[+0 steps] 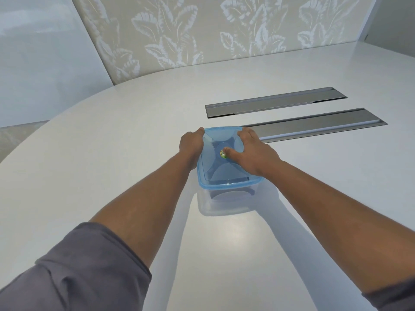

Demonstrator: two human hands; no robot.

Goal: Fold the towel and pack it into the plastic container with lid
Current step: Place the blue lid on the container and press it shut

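A clear plastic container stands on the white table, with its blue translucent lid on top. My left hand grips the lid's left edge, fingers curled over the far left corner. My right hand lies on the lid's right side, fingers at the far right corner and thumb pressing near a small green sticker at the lid's centre. No towel shows on the table; through the lid and walls I cannot tell what is inside.
The white oval table curves away at the left. Two recessed grey metal channels lie behind and right of the container. A leaf-patterned wall panel stands at the back.
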